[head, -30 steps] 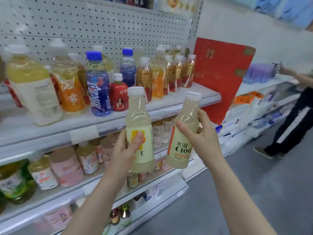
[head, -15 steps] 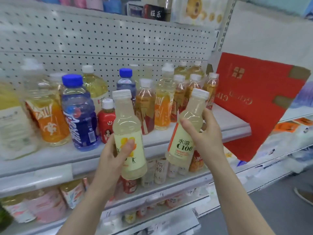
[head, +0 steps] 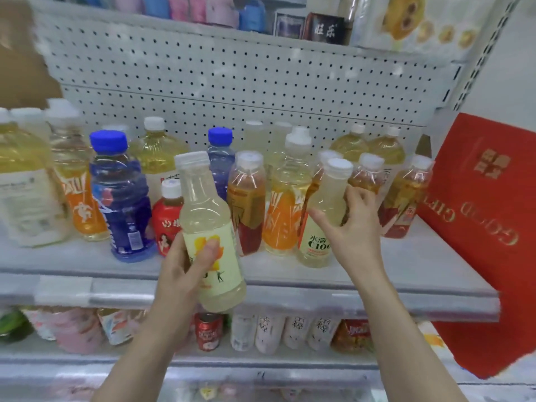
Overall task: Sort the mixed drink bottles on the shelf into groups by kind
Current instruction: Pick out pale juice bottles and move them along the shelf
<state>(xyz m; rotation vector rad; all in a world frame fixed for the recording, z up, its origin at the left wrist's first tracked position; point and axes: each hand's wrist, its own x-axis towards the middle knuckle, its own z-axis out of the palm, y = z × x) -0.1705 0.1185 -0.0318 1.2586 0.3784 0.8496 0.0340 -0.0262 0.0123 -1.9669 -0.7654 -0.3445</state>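
My left hand (head: 188, 265) grips a pale lemon drink bottle (head: 210, 227) with a yellow flower label, held upright in front of the shelf (head: 377, 274). My right hand (head: 348, 230) holds a C100 bottle (head: 322, 219) by its upper body, its base standing on the shelf near the front. Behind it stand orange-labelled bottles (head: 282, 210), amber tea bottles (head: 248, 204), two blue-capped bottles (head: 121, 198) and a small red bottle (head: 166, 224).
A red gift box (head: 487, 227) leans at the shelf's right end. Large yellow bottles (head: 23, 184) crowd the left. A pegboard back panel (head: 232, 82) rises behind. The lower shelf holds cans (head: 208, 333) and white-labelled bottles (head: 266, 333).
Both hands moved up and toward the shelf. The C100 bottle went from mid-air in front of the shelf to standing on it. The left bottle stays in hand.
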